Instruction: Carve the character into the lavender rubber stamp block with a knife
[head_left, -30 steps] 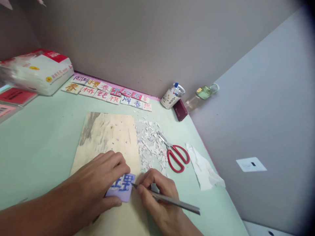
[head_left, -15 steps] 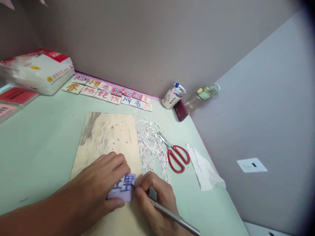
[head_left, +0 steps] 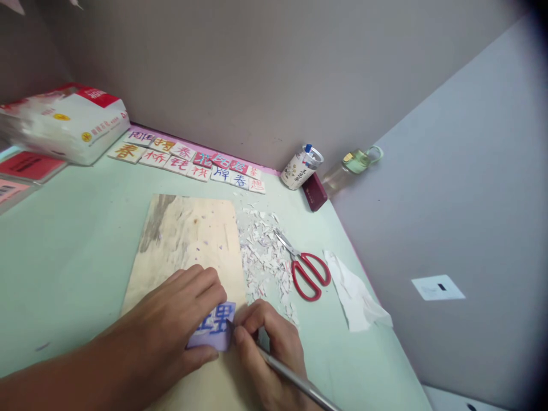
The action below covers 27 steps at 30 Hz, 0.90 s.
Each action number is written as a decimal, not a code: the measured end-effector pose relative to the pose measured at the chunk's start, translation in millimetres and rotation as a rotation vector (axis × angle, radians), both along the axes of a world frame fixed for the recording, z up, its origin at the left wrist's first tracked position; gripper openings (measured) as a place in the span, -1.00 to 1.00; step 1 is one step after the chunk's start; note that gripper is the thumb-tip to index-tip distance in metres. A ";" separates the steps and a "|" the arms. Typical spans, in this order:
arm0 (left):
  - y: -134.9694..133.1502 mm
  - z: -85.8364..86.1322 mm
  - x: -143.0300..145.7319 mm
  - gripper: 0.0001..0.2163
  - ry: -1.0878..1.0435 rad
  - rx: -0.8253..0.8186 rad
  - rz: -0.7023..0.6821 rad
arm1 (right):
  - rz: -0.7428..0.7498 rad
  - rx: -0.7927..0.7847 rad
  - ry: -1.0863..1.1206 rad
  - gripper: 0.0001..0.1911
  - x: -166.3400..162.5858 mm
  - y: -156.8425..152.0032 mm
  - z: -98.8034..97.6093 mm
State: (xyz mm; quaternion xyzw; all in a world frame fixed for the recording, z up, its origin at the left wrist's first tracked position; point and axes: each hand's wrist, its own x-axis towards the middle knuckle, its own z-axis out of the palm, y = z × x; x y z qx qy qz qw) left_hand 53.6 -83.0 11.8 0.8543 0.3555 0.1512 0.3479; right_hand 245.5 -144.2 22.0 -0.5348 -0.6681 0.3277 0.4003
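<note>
My left hand [head_left: 180,319] is closed on a small lavender carving block [head_left: 213,341], thumb along its near edge and fingers over its left part. A blue written character shows on the block's top, its left part hidden by my fingers. In a pen grip, my right hand [head_left: 274,348] holds a silver craft knife [head_left: 295,378]. The dark blade tip meets the right side of the character. Beneath the block lies a pale wooden board [head_left: 192,228] with a grey stain and a few purple crumbs.
Right of the board lie white shavings [head_left: 265,251], red-handled scissors [head_left: 306,274] and a crumpled tissue [head_left: 355,297]. Character tiles [head_left: 171,160] line the wall. A can [head_left: 297,168], maroon box [head_left: 315,193] and bottle [head_left: 351,168] stand behind; a tissue pack [head_left: 89,125] sits back left.
The knife and my right hand have shifted very slightly left, with the handle tilted a little differently. My left hand and the block stay almost still.
</note>
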 end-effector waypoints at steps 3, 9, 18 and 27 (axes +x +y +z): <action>0.5 0.0 -0.1 -0.74 0.013 0.012 0.027 | 0.004 0.050 -0.015 -0.79 -0.2 0.0 -4.0; 1.9 -4.9 -3.6 -0.73 -0.022 0.029 -0.022 | 0.214 0.554 -0.300 -0.83 6.0 3.2 -14.3; -0.3 -4.7 -3.8 -0.75 -0.032 0.055 -0.011 | 0.466 0.598 -0.725 -0.71 19.2 3.1 1.0; -3.8 0.8 -0.5 -0.72 -0.016 0.063 0.060 | 0.560 0.582 -0.799 -0.76 22.5 3.0 6.1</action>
